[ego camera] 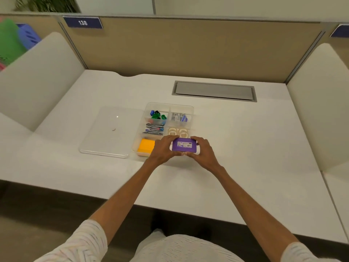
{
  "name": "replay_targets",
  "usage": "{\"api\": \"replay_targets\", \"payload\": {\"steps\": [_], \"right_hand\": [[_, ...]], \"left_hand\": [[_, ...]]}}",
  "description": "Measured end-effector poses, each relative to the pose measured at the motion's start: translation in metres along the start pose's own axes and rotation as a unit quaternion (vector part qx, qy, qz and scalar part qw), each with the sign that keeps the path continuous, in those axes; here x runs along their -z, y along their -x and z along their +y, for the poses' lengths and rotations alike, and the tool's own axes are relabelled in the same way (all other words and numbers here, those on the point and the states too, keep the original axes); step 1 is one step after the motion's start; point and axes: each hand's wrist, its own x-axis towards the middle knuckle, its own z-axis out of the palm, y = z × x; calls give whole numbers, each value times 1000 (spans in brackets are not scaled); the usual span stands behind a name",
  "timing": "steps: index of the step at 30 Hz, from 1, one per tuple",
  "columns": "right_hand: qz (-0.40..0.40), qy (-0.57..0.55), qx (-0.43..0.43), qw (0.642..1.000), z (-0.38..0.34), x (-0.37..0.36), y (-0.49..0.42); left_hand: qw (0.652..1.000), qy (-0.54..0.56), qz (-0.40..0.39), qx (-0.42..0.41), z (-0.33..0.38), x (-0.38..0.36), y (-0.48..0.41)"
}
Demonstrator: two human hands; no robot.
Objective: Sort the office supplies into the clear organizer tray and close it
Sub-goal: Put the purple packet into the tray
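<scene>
Seen from the head camera, a white tabletop [245,148] sits inside a cubicle. A tan partition [188,48] closes it off at 12 o'clock, and one rounded white side panel stands at 9 o'clock [37,82] and another at 3 o'clock [317,103]. Two dark blue number plates hang on the partition: one reading 138 [83,22] at 11 o'clock, and a second [340,31], cut off by the frame, at 1 o'clock. One grey hatch [214,91] is set flush into the tabletop towards 1 o'clock. Beyond the left panel are blurred greenery [47,4], a green shape [9,40] and a blue one [28,35].

One clear organizer tray [170,105] lies near the middle of the tabletop, open. Its one clear lid [105,137] lies flat just beside it at 9 o'clock. Within the tray:
- At 11 o'clock there is a small heap of green, blue and black clips [156,115], too jumbled to count.
- At 1 o'clock there are some small boxes [178,117], their number unclear.
- At 9 o'clock there are grey metal pieces [154,128].
- At 3 o'clock there are two tape rolls [172,132], side by side.
- At 7 o'clock there is one orange pad [145,145].

At the tray's 5 o'clock corner, both hands hold one purple box [184,146]. The left hand [163,148] grips its left end and the right hand [203,150] its right end. On both, the fingers curl over the far edge and the thumbs lie along the near edge, almost meeting. Whether the box rests in the tray or is held just above it cannot be told.
</scene>
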Motion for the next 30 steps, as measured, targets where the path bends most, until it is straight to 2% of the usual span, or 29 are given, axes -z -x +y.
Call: {"api": "replay_targets", "payload": {"steps": [9, 15, 23, 30], "right_hand": [[24, 22, -35, 999, -9, -33, -4], [21, 59, -43, 997, -7, -45, 0], [73, 106, -64, 990, -16, -58, -12], [122, 119, -33, 985, -35, -72, -40]], "left_hand": [[997, -60, -51, -17, -33, 10, -7], [991, -95, -68, -62, -48, 12, -13], [990, -90, -24, -108, -59, 15, -18], [990, -67, 5, -128, -65, 26, -27]]}}
